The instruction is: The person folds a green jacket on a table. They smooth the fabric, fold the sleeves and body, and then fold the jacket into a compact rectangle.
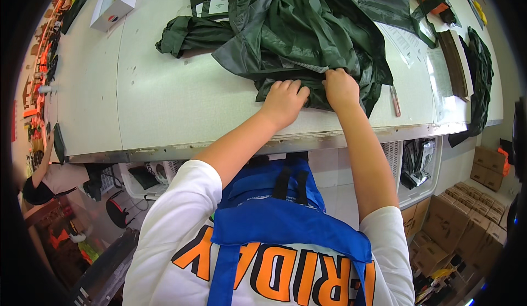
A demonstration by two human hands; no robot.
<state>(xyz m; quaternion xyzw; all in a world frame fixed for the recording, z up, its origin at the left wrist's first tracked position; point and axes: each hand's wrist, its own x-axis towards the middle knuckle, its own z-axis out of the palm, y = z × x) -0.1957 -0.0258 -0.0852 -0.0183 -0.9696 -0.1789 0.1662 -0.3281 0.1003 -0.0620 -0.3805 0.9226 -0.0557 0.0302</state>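
Green garment (318,31) on pale table (164,97) — cartons (450,218) right.

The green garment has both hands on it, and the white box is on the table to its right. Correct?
Only the side is wrong: the head view shows the white box on the table to the left of the green garment. The left hand and right hand are both on it.
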